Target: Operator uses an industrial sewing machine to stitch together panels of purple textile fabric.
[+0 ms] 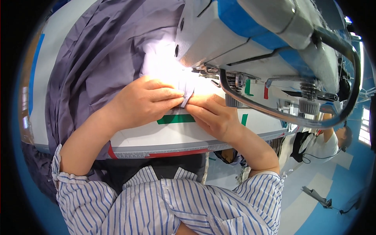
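Observation:
A large piece of purple-grey fabric (105, 51) lies bunched over the left side of the sewing table and hangs off its front edge. Its narrow folded edge (188, 96) runs between my hands, just in front of the needle area of a white and blue sewing machine (250, 35). My left hand (147, 101) pinches the fabric from the left, fingertips pressed together. From the right, my right hand (215, 115) pinches the same folded edge. Bright lamp light washes out the cloth beside the presser foot, so its detail is lost.
A curved metal bar (288, 115) arches from the machine over the right side. Green tape (176, 118) marks the white table (137, 135), with a measuring tape (176, 152) along its front edge. Another person (323, 147) works at the far right.

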`<state>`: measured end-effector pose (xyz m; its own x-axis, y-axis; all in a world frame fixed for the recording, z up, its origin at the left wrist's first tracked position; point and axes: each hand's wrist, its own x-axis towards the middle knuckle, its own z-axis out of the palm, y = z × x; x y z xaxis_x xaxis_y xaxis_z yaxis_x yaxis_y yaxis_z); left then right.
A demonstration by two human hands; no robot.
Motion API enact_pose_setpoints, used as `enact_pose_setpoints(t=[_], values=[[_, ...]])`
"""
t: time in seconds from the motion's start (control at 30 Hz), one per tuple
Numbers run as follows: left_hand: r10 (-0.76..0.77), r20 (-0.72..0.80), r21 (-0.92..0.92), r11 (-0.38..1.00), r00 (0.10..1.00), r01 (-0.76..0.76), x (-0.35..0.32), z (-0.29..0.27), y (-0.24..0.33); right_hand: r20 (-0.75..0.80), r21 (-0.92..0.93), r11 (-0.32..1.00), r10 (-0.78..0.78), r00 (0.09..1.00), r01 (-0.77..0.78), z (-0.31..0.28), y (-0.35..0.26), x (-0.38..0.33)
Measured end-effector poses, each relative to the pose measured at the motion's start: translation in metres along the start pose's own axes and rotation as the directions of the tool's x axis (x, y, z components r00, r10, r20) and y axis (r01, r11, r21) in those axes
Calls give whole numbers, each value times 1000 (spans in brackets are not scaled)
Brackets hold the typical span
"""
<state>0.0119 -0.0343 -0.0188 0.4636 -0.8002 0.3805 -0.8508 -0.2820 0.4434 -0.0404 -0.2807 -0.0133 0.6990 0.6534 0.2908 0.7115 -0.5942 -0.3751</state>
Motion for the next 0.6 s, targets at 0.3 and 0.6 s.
enact_pose_setpoints(t=[0.3,0.6], values=[[81,-2,59,995,997,-81,0,-9,-7,-29,95,984,156,987,-153,10,-4,-1],[94,-21,166,982,995,-89,2,-9,-6,-55,-118,991,57,997,-63,10,3,5]])
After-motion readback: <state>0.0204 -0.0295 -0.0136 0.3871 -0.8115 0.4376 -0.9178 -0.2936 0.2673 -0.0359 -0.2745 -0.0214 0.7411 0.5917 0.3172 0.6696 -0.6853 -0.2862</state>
